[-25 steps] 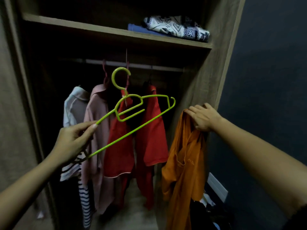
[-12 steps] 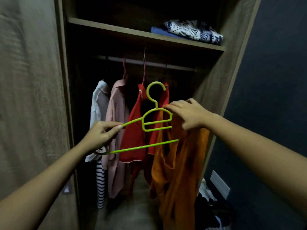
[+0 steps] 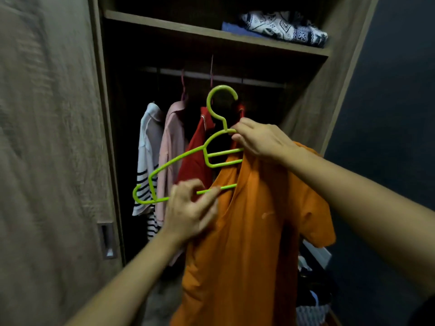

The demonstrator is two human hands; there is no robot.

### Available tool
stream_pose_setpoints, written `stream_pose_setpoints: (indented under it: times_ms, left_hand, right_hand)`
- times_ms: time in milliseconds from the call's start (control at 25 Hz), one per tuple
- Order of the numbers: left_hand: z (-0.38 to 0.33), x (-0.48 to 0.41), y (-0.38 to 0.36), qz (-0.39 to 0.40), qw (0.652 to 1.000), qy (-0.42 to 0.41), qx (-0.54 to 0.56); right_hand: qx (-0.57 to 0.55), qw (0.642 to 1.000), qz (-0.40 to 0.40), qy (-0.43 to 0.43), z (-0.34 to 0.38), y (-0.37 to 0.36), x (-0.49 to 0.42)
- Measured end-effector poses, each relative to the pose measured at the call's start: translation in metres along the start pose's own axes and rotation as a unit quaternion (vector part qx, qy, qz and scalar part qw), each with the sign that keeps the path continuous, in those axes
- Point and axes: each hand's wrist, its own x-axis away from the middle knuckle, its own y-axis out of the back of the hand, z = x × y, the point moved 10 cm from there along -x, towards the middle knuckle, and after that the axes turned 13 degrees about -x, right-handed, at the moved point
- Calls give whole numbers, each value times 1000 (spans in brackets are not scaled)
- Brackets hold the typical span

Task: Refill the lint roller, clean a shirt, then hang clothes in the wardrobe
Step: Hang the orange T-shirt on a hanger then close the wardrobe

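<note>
A lime-green plastic hanger [image 3: 186, 158] is held upright in front of an open wooden wardrobe [image 3: 313, 109], its hook at the top and its left end tipped downward. Its right half is tucked inside the neck opening of an orange short-sleeved shirt [image 3: 256, 243], which drapes straight down in loose folds. Inside the wardrobe, a white striped shirt [image 3: 147, 161], a pink shirt [image 3: 170, 151] and a red shirt [image 3: 195, 158] hang side by side from the rail [image 3: 259, 81].

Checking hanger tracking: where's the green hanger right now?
Head view, centre: the green hanger is held in front of the open wardrobe, left hand on its bottom bar, right hand at its neck, half inside the orange shirt.
</note>
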Motion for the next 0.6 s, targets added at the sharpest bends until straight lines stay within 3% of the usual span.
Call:
stream_pose_setpoints:
  times_ms: [160,320,440,600]
  left_hand:
    - [16,72,-59,204,967,130,79]
    - [89,107,-75,299,893,232,243]
    - [120,105,-74,399,890,119,189]
    - [109,50,-58,409,900,16,151]
  right_hand:
    - [-27,999,-23,34,10,18,-7]
    - [-10,999,2,52,-1,15,9]
    - [5,998,25,57,-12,-6,31]
    - [-43,998,24,35,-8,-28,41]
